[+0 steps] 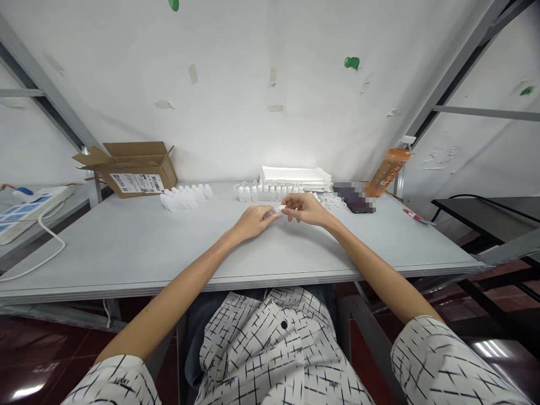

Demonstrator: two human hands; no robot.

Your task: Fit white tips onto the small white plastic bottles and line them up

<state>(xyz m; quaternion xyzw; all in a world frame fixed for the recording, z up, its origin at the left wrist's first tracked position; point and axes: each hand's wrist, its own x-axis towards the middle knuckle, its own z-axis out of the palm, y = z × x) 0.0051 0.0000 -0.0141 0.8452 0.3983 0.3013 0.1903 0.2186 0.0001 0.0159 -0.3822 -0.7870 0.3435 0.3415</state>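
Above the middle of the table, my left hand (253, 221) is closed around a small translucent plastic bottle (274, 211), which lies tilted between my hands. My right hand (306, 208) pinches a small white cap (282, 207) at the bottle's end; its fingers partly hide the cap. Just behind my hands stands a row of small white capped bottles (253, 193) with thin loops at their tops. A group of similar translucent bottles (185, 197) without visible caps is farther left. To the right of the row lies a pile of small white looped pieces (332, 201).
An open cardboard box (137, 169) stands at the back left. Behind the bottle row lies a stack of white sheets or trays (295, 176). At the right are a dark phone (358, 202) and an orange drink bottle (388, 169). A power strip (34, 211) is far left.
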